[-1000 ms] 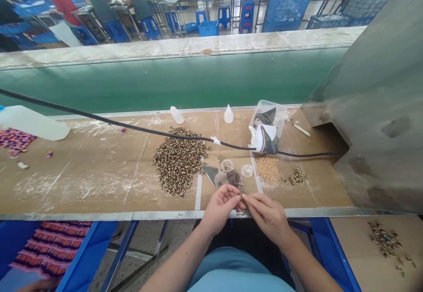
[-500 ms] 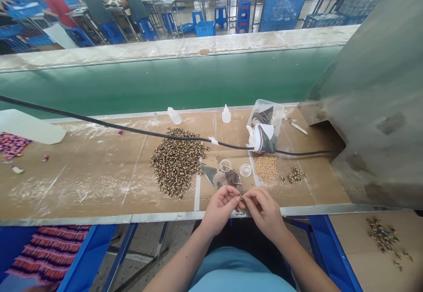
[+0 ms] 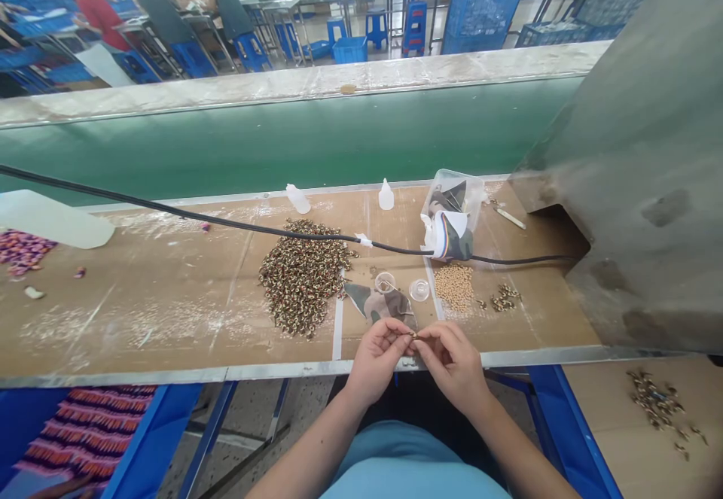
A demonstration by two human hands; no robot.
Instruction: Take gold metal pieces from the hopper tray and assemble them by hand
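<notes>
My left hand (image 3: 381, 356) and my right hand (image 3: 452, 363) meet at the table's near edge, fingertips pinched together. Between them is a tiny brownish piece (image 3: 413, 336), mostly covered by the fingers; it resembles the small curled pieces in the large heap (image 3: 302, 277) to the left. Just beyond my fingers lies a camouflage cloth (image 3: 384, 304). A small clear round dish (image 3: 385, 282) with a thin stick in it stands behind the cloth, and another clear dish (image 3: 419, 290) is beside it. Small tan beads (image 3: 453, 288) are spread to the right, near a few curled pieces (image 3: 504, 299).
A black cable (image 3: 248, 224) crosses the cardboard-covered table. Two white squeeze bottles (image 3: 298, 198) (image 3: 386, 195) and a clear plastic box (image 3: 475, 190) with cloth stand at the back. A large metal housing (image 3: 638, 183) rises at right. A green belt (image 3: 282, 138) runs behind.
The fingers of both hands shift slightly around the tiny piece, with the right fingertips drawn closer to the left. At the bottom left, another person's hand shows more. The table's things stay put.
</notes>
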